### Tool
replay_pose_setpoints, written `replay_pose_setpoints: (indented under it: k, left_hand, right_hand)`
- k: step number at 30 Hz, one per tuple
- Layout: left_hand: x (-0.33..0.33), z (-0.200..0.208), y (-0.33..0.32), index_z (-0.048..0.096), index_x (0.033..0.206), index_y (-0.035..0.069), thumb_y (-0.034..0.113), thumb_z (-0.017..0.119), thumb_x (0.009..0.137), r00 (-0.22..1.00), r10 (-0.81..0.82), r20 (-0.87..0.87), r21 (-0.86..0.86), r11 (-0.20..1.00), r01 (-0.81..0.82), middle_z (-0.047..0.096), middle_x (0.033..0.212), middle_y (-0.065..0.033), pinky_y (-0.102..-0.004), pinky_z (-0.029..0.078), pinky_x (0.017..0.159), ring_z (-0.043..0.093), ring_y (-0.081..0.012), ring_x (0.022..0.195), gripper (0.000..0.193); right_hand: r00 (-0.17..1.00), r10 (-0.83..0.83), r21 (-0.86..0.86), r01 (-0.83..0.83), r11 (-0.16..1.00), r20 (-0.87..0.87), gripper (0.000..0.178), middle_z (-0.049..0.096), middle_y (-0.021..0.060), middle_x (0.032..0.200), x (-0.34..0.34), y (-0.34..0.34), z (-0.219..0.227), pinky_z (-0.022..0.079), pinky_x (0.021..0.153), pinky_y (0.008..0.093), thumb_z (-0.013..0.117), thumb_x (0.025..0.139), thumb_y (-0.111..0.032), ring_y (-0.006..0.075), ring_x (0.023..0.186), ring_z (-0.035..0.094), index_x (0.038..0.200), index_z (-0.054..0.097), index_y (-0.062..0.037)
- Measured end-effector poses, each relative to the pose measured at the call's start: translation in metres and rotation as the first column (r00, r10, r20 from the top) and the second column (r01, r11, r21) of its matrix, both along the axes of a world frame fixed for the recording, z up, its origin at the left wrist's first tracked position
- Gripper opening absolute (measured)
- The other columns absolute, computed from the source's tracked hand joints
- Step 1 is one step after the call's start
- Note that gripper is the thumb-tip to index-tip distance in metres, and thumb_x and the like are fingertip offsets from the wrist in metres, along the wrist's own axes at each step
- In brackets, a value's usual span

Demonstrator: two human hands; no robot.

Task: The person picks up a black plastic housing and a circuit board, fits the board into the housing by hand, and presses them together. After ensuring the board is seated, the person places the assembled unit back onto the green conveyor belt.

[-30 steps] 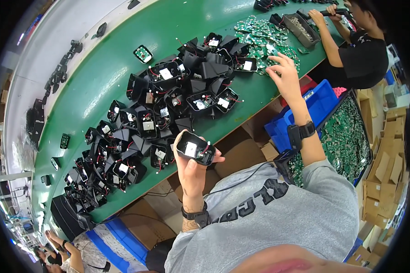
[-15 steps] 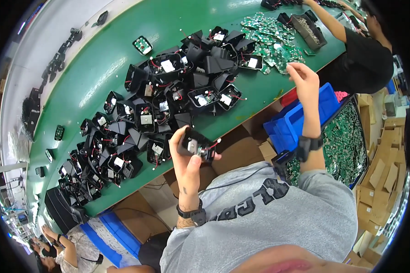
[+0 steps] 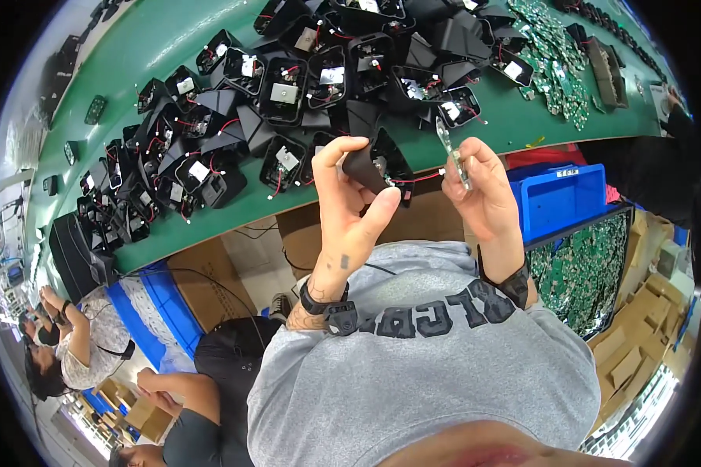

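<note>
My left hand [image 3: 341, 206] is wrapped round a black plastic housing [image 3: 395, 159], its open side facing right. A red wire [image 3: 418, 178] with a small white plug runs out of the housing toward my right hand [image 3: 488, 191]. Between the thumb and fingers of that right hand is a thin green circuit board [image 3: 453, 154], held on edge. The two hands are apart, just in front of the table's near edge. Beyond them lie several similar black housings [image 3: 284, 92] with silvery blocks and red wires inside.
A heap of green circuit boards [image 3: 554, 68] lies on the green table [image 3: 171, 47] at far right, beside a grey box [image 3: 606, 71]. Right of me are a blue bin [image 3: 562, 194] and a tray of boards [image 3: 580, 272]. Other people sit at lower left.
My right hand has come back from the board heap toward my left hand, and a circuit board now shows in it. The housing has turned in my left hand. The whole view has shifted.
</note>
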State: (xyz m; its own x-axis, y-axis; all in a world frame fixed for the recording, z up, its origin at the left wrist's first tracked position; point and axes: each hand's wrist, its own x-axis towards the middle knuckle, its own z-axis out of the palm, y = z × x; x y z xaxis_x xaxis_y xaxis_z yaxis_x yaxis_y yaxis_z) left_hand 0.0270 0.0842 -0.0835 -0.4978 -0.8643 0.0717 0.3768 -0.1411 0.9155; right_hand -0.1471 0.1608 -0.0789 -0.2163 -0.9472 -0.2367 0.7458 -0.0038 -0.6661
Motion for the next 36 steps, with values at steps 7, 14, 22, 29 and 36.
replay_pose_setpoints:
  k: [7,14,22,29,36]
  left_hand:
    - [0.0,0.004,0.002,0.029,0.133,0.01,-0.001,0.063,0.081,1.0,-0.023,0.006,-0.059,0.998,0.024,0.044,0.108,-0.0084,-0.0259,0.051,0.077,0.055,-0.0118,0.089,0.063]
    - [-0.006,0.014,0.0,0.033,0.131,0.006,0.001,0.059,0.084,0.99,-0.119,0.078,0.173,0.979,0.105,0.046,0.118,-0.0115,-0.0266,0.058,0.066,0.06,-0.0143,0.089,0.055]
    - [-0.007,0.003,0.003,0.034,0.13,0.005,0.001,0.059,0.081,0.994,-0.052,0.095,0.133,0.99,0.039,0.046,0.118,-0.0142,-0.0305,0.061,0.066,0.059,-0.0186,0.097,0.055]
    - [-0.006,0.007,0.001,0.036,0.135,0.002,0.001,0.059,0.081,0.993,-0.076,0.093,0.115,0.991,0.065,0.044,0.123,-0.0136,-0.0311,0.062,0.064,0.059,-0.0191,0.098,0.059]
    - [-0.011,0.004,0.007,0.043,0.123,0.002,0.001,0.057,0.081,0.997,-0.02,0.07,0.125,0.992,0.011,0.05,0.114,-0.0104,-0.0298,0.06,0.061,0.062,-0.0174,0.09,0.044]
  right_hand:
    - [0.974,0.066,0.095,-0.046,0.994,-0.216,0.015,0.062,0.0055,0.082,0.008,0.001,0.005,0.05,0.062,0.0248,0.066,0.086,-0.01,0.0116,0.068,0.06,0.094,0.057,-0.0028]
    - [0.693,-0.056,-0.007,0.074,0.997,-0.719,0.011,0.064,0.0091,0.093,0.017,0.0,0.012,0.051,0.071,0.0239,0.067,0.08,0.003,0.0132,0.084,0.062,0.091,0.065,0.0025]
    - [0.447,-0.089,-0.115,-0.032,0.993,-0.89,0.017,0.062,0.0123,0.109,0.018,-0.003,0.016,0.046,0.087,0.0312,0.068,0.074,0.005,0.0208,0.099,0.058,0.09,0.07,0.0002]
    - [0.489,-0.211,-0.204,0.069,0.976,-0.846,0.016,0.063,0.0111,0.102,0.022,0.0,0.004,0.046,0.087,0.0316,0.065,0.078,0.006,0.0221,0.1,0.057,0.093,0.068,0.0026]
    - [0.623,-0.355,-0.239,0.265,0.934,-0.697,0.011,0.066,0.0091,0.09,0.039,-0.002,0.008,0.042,0.091,0.0332,0.065,0.079,0.005,0.0238,0.106,0.053,0.089,0.067,0.001]
